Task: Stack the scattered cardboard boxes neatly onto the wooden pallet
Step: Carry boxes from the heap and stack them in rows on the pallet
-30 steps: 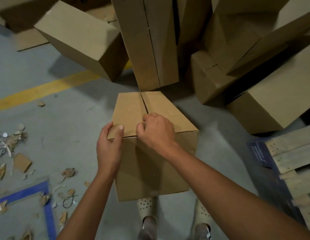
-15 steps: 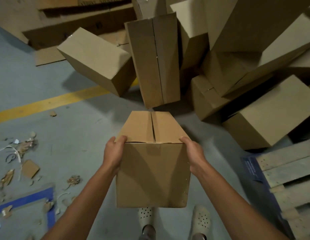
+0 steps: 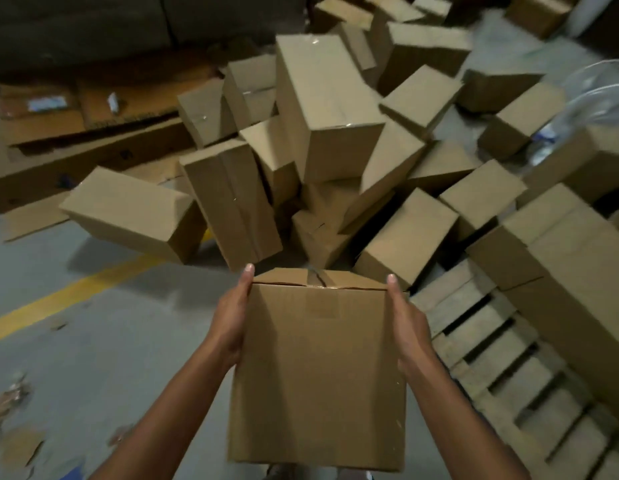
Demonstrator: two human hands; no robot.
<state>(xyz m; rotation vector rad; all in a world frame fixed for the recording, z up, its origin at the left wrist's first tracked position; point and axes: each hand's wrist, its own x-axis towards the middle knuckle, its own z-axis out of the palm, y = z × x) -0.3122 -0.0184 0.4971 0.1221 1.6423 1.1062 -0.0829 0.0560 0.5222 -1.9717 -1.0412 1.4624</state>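
I carry a closed brown cardboard box (image 3: 318, 368) lifted off the floor at the centre of the head view. My left hand (image 3: 230, 320) presses flat on its left side, thumb straight along the front edge. My right hand (image 3: 406, 323) presses flat on the right side the same way. The wooden pallet (image 3: 481, 327) lies just right of the box, its slats bare near me. A large cardboard box (image 3: 571, 278) sits on the pallet's far right part. Several more boxes lie tumbled in a pile (image 3: 329, 109) straight ahead.
A yellow floor line (image 3: 69, 296) crosses the grey concrete on the left. Flattened cardboard sheets (image 3: 76, 140) lie at the back left. Cardboard scraps (image 3: 14, 403) litter the floor at lower left. Something clear and round (image 3: 595, 98) shows at the far right.
My right hand left the top flaps and went to the box's right side. Both hands then lifted the box off the floor, and my view rose toward the pile and pallet.
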